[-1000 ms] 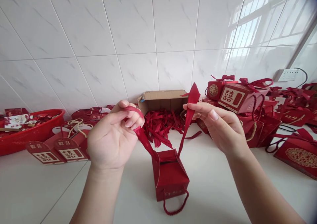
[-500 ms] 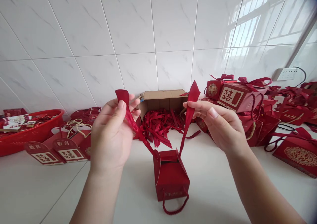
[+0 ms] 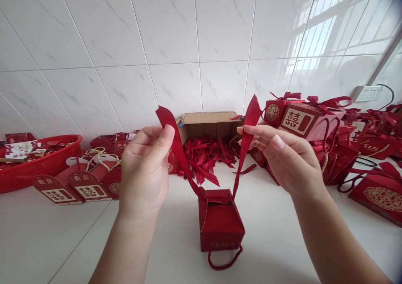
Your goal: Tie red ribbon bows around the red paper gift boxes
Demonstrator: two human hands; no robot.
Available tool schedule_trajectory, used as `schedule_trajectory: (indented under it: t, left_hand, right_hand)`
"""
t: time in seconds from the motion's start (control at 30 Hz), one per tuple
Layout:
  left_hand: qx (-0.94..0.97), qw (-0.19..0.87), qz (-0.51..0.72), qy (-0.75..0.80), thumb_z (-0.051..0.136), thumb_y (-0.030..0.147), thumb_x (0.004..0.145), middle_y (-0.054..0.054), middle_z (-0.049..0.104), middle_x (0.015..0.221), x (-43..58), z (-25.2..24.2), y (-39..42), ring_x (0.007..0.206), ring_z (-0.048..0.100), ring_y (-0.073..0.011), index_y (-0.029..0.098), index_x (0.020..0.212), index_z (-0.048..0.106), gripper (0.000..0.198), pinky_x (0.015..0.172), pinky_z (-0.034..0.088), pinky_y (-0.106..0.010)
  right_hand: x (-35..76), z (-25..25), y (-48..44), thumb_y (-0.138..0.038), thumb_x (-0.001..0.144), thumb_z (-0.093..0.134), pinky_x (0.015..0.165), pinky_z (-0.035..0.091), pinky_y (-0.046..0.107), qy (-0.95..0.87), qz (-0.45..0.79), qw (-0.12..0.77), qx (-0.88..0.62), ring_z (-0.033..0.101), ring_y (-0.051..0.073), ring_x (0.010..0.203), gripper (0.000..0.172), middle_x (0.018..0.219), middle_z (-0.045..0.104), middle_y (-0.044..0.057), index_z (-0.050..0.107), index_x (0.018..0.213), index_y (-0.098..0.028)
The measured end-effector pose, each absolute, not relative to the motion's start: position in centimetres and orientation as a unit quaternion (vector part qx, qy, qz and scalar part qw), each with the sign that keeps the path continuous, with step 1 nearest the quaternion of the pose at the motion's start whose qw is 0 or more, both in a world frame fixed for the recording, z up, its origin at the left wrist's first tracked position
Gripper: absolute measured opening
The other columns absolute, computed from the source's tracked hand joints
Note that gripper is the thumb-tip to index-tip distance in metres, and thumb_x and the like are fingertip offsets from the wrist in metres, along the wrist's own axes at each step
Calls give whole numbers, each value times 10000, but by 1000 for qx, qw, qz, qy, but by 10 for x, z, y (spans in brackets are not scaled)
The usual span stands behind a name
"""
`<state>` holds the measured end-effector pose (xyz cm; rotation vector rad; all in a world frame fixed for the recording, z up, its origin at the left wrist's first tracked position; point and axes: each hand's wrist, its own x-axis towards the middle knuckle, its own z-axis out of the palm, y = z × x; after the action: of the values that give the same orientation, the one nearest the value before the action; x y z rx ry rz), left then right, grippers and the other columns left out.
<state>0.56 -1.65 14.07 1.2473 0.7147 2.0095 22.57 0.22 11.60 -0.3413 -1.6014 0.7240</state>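
A small red gift box [image 3: 221, 223] with a red cord handle stands on the white floor, centre. A red ribbon [image 3: 182, 158] runs through its top, and both ends rise in a V. My left hand [image 3: 145, 169] pinches the left end between thumb and fingers. My right hand [image 3: 284, 156] pinches the right end, whose tip sticks up above the fingers. Both hands hover above and to either side of the box.
An open cardboard box [image 3: 209, 122] spilling red ribbons lies by the tiled wall. Flat unfolded red boxes [image 3: 78, 185] and a red basket [image 3: 40, 160] sit at left. Finished red gift boxes [image 3: 298, 118] pile up at right, near a wall socket [image 3: 366, 93].
My left hand has straightened its ribbon end, which was looped around the fingers before and now stands up free. The right hand has hardly moved.
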Motion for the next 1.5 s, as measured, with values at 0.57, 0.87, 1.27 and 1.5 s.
schedule_trajectory:
  t: [0.57,0.87,1.27,1.5]
  left_hand:
    - [478,320,776,257,764,235,731,60,632,714,4,142,-17,746,596,-111,244,715,668,98,738,478,-264]
    - [497,350,753,251,746,260,750,43,684,747,7,142,-17,731,663,-137,240,754,659,90,654,513,-269]
    - [634,365,533,425,767,348,723,40,668,716,26,132,-28,621,624,-119,241,957,473,391,553,484,-209]
    - [679,347,477,438,706,347,771,17,666,796,21,134,-27,712,653,-149,245,1035,473,366,613,515,-249]
  right_hand:
    - [227,116,2,-399,919,530,862,545,404,-672,277,653,-213,647,219,972,260,1175,670,-12,674,1128,-341]
    - [221,114,2,-308,900,586,859,565,378,-653,301,663,-208,655,203,1003,204,1062,702,21,685,1077,-291]
    - [202,112,-8,-140,870,570,657,551,242,-737,393,510,-204,636,131,765,230,843,656,29,641,1085,-182]
    - [200,112,-3,-194,889,594,736,530,240,-753,408,493,-155,635,127,824,168,874,686,24,702,1017,-199]
